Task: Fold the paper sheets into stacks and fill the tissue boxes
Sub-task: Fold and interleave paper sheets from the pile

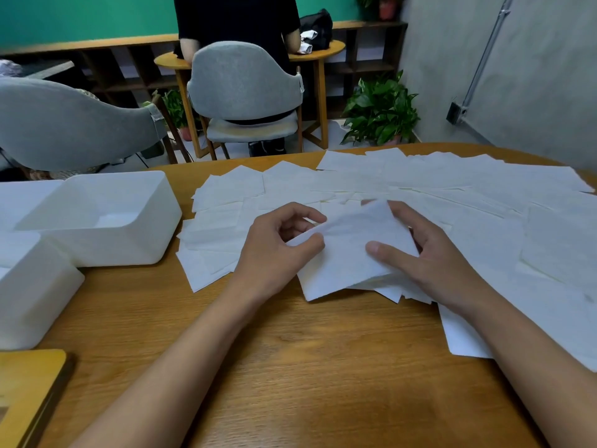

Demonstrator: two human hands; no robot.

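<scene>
Your white sheet (342, 253) is thin and half folded, its flap lifted over a small stack (382, 282) at the middle of the table (290, 367), among loose sheets (420, 182) spread far and right. The open tissue box (106, 240) stands left; a second box (32, 295), nearer, is cut off. Your left hand (274, 250) pinches the sheet's left corner with thumb and forefinger; your right hand (433, 257) grips its right edge, thumb on top, fingers partly hidden behind it.

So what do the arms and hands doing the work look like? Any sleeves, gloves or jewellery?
They are a person's own arms, with no machine parts. The left forearm and right forearm are uncovered, with no sleeve in view. The left hand and right hand wear no gloves, and no watch, bracelet or ring shows. The visible nails are short and unpainted.
</scene>
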